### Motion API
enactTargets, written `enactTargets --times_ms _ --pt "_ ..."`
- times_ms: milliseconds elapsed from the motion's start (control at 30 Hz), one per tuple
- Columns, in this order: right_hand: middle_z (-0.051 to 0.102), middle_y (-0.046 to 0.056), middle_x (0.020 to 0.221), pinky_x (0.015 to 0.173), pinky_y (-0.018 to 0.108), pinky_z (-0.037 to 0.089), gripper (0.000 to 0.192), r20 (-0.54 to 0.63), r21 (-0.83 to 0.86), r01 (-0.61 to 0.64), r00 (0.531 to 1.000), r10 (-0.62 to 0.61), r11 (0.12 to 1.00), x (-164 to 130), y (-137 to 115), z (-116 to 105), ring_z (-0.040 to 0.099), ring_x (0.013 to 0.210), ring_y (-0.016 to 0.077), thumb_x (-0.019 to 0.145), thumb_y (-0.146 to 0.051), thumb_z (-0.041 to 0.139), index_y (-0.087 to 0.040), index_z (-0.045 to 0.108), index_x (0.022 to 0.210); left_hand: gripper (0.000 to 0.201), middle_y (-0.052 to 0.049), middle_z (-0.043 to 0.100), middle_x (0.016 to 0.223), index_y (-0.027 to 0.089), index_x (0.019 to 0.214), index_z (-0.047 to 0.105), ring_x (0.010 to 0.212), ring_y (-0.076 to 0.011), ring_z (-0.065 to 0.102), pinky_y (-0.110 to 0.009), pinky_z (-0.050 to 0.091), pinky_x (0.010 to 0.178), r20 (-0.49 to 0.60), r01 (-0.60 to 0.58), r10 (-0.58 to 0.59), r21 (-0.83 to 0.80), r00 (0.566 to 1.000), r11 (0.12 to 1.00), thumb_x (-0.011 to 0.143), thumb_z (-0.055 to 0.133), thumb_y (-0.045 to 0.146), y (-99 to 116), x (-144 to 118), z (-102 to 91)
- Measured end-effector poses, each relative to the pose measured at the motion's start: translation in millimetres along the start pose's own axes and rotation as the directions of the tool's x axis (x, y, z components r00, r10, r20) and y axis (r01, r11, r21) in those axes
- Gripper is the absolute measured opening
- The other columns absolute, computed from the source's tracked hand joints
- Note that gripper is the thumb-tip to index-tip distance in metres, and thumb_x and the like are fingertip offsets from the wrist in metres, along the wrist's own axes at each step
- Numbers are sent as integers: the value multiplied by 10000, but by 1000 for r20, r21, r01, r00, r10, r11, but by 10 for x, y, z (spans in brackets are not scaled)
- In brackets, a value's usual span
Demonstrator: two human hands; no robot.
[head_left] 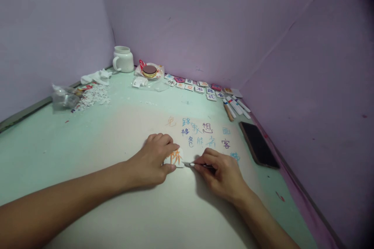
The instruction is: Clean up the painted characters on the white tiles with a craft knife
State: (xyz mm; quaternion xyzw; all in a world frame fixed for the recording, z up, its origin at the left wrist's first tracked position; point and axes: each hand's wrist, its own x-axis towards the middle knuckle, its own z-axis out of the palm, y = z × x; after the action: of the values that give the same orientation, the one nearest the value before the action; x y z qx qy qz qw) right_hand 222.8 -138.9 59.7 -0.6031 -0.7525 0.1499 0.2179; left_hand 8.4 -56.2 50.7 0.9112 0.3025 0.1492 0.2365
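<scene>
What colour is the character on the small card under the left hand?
Orange, on a white card, seen in the head view.

Illumination is moderate and uneven. A warm, bright pool is seen on the tabletop (122,210) near the centre and foreground, suggesting a source above and close to the camera; the far-left part of the surface is rendered cooler and greener. Soft shadows are cast to the lower right of the right hand (222,175) and beneath the left hand (153,161). No hard glare is recorded, only a faint sheen on the phone (258,144). Strong vignetting is noted at the right corners. Wide-angle distortion is evident: wall edges bow and forearms are stretched. Distant tiles (194,86) are resolved softly; fine detail is slightly smeared.
</scene>
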Motion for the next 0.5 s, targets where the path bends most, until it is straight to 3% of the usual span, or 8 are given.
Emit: enactTargets --times_ms 133,333,500 --pt "623 -11 702 535 252 339 108 64 45 29 997 -32 999 -15 1 -49 546 580 119 800 -237 596 -238 702 776 365 -72 538 1013 192 1100 588 982 -262 462 -465 341 911 -1 -3 3 -8 1000 1000 736 605 218 4 -3 -7" --pt "632 8 716 542 258 357 145 -51 27 19 999 -17 999 6 43 15 548 584 126 823 -233 562 -225 707 821 361 -70 538 1008 195 1098 591 982 -263 464 -468 344 908 -4 -11 11 -5 1000 1000 739 615 219 8 3 -8" --pt "606 -2 710 532 255 335 122 46 16 41 998 -42 999 1 -1 -24 533 574 118 808 -219 580 -223 701 793 365 -72 540 1006 184 1098 596 977 -261 469 -462 348 906 -2 2 -2 2 1000 1000 735 623 208 26 5 -23"
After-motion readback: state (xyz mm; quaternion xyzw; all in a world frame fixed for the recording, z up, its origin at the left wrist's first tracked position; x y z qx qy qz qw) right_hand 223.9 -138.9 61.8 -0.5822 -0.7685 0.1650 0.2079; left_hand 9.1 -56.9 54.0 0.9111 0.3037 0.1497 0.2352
